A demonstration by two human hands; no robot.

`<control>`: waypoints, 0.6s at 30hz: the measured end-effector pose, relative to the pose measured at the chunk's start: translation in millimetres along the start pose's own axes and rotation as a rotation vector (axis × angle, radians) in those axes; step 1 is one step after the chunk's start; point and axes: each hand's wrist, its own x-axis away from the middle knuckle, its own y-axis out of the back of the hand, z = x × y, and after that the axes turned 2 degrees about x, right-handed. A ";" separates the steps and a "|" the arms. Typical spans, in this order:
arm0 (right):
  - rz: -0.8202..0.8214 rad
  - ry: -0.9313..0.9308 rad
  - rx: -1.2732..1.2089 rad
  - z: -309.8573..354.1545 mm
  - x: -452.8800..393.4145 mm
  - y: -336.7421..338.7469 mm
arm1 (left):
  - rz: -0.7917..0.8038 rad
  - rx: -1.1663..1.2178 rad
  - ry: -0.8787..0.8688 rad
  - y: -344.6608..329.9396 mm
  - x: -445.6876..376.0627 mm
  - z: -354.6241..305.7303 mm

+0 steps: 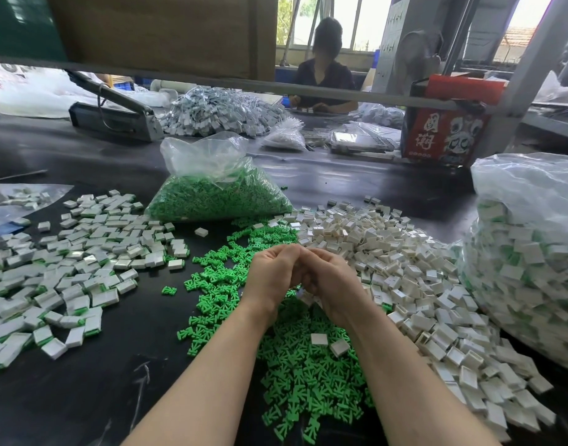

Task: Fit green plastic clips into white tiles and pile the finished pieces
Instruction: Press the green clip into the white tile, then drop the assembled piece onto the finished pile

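Where the dark worktop [92, 381] runs out to the left, the finished pieces [70, 268] lie in a loose spread, white tiles with a green edge showing, well apart from the hands. Behind them, toward the middle, a clear bag of clips [218, 196] sits slumped and open at the top. Loose green clips [308, 375] cover the centre, running from the bag's foot down between the forearms.

Over these clips the left hand [271, 275] and the right hand [332, 281] are pressed together, fingers curled inward and touching at the tips. They seem to be closing on a small piece between them, yet what it is, and how its long side lies, is hidden by the fingers, so I cannot tell.

To the right lies the heap of empty white tiles [421, 284], just beside the right hand, and beyond it a big bag of tiles [527, 259].

Judging by the layout, a completed piece must travel left, so the left hand is the nearer one to drop it, while the right hand is better placed to fetch the next tile.
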 end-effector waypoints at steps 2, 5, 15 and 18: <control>-0.016 -0.001 -0.007 -0.2 0.1 -0.4 | 0.008 0.000 -0.001 0.9 -0.5 0.4; -0.023 0.005 -0.005 0.0 0.8 -0.9 | 0.023 -0.005 0.005 2.1 -0.7 -0.5; -0.075 0.011 -0.005 2.6 2.0 -6.9 | 0.031 -0.008 0.017 3.2 -4.3 -1.7; -0.074 -0.012 0.073 3.6 0.7 -9.1 | -0.002 -0.042 0.020 8.5 -5.5 -3.5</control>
